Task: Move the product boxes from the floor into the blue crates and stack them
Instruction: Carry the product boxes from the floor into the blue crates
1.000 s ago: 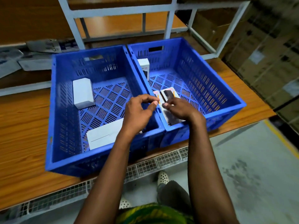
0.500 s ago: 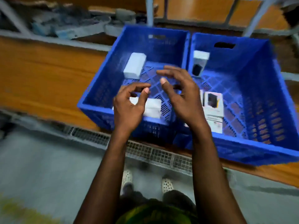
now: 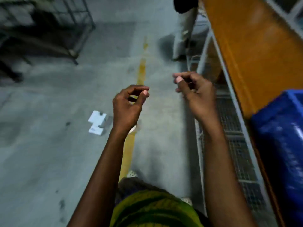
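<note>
Both hands are raised over the floor (image 3: 49, 153) and hold nothing; the left hand (image 3: 126, 108) has its fingers curled with thumb tip meeting forefinger, and the right hand (image 3: 196, 94) is curled in likewise. Just left of the left wrist, white product boxes (image 3: 97, 122) lie together on the concrete, beside the yellow line (image 3: 127, 149); a blue crate (image 3: 278, 128) sits at the bench's (image 3: 255, 46) near edge, on the right.
</note>
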